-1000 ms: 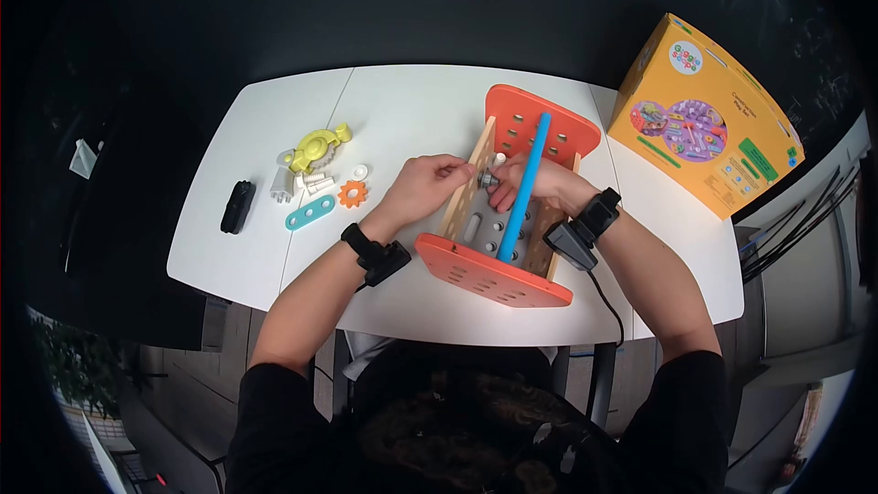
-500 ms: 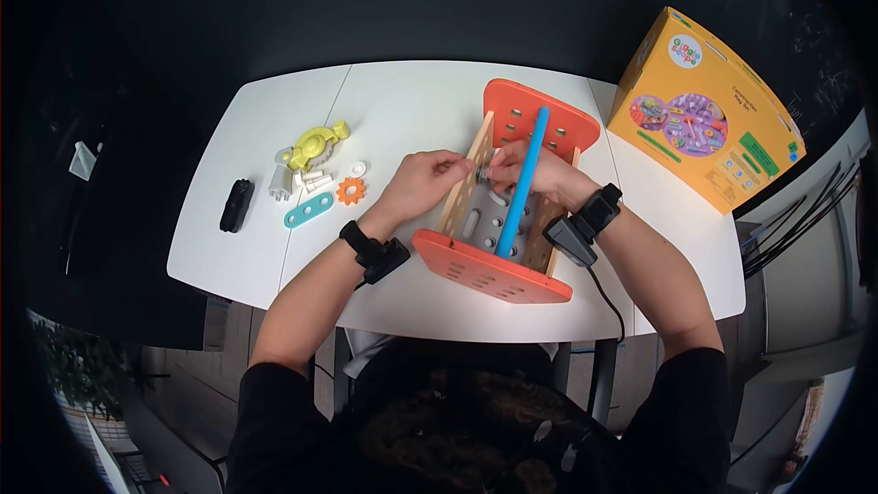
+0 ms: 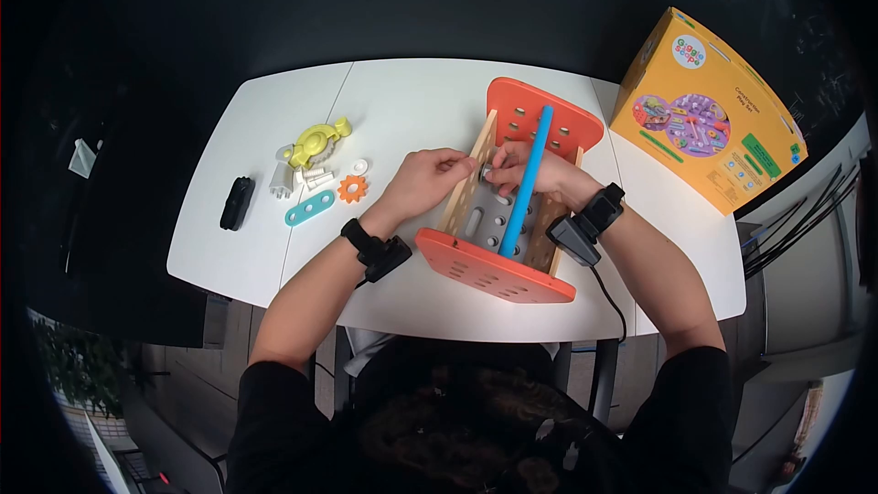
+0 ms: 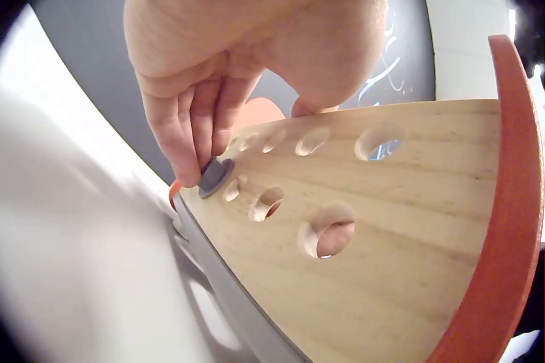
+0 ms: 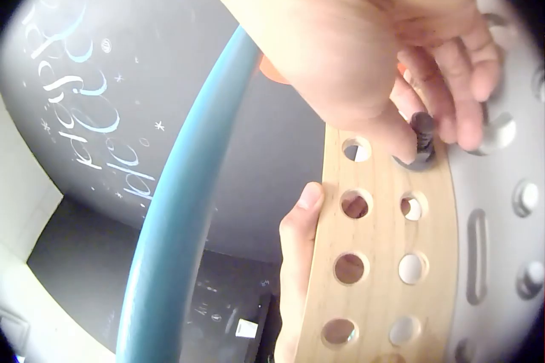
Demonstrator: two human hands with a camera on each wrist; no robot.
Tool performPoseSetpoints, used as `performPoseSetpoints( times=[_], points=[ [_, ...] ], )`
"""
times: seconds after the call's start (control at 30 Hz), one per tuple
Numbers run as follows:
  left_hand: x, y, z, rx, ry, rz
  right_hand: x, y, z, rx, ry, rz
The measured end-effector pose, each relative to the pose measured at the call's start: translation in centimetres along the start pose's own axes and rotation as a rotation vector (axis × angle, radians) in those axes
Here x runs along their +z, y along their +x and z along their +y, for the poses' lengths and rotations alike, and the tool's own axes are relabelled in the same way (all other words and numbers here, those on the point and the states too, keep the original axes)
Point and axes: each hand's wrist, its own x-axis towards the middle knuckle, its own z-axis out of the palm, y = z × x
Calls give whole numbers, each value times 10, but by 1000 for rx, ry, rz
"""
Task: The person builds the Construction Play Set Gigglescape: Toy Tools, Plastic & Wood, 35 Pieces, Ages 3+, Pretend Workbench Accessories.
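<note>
A toy workbench with orange end plates point(image 3: 494, 267) and a wooden panel point(image 5: 362, 235) with holes stands on the table between the hands. The left hand point(image 3: 422, 185) is at the panel's outer side, its fingertips holding a flat grey disc point(image 4: 216, 177) against the wood. Its thumb point(image 5: 298, 227) lies along the panel's top edge. Inside the bench, the right hand point(image 3: 541, 169) pinches a dark grey bolt point(image 5: 420, 140) at a hole in the lower row, close to the grey base point(image 5: 477, 167). A blue bar point(image 3: 528, 187) crosses above, in front of part of the right hand.
Left on the table point(image 3: 393, 91) lie a teal strip point(image 3: 309, 209), an orange gear point(image 3: 352, 188), white screws point(image 3: 315, 179), a yellow-green toy tool point(image 3: 317, 144), a grey piece point(image 3: 282, 179) and a black object point(image 3: 237, 203). A yellow box point(image 3: 709, 119) stands back right.
The right hand has turned and moved slightly left, bringing the grey bolt up to the panel's inner side. The left hand stays nearly in place at the outer side.
</note>
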Motion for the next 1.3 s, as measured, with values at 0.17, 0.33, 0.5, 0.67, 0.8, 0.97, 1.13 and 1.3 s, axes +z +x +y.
performPoseSetpoints(
  times=[0.17,0.33,0.5,0.67,0.8,0.97,1.13,1.3],
  points=[
    [0,-1,2,-8,5,0,-1,-2,-7,47,-67,-26],
    [1,0,0,-6,-2,4,3,-4,-18,210,-30,22],
    [1,0,-1,5,-14,-1,5,-4,-10,69,-7,49],
    [2,1,-2,11,-9,1,1,2,-1,-21,-67,-11],
    [2,0,0,8,-9,9,0,3,-12,188,-114,-1],
    [2,-1,1,11,-16,7,5,-9,-22,190,20,12],
    [1,-1,1,-6,-19,4,2,-2,-4,11,-61,-54],
    [2,0,0,1,-21,7,1,1,-4,7,-134,-78]
  ],
)
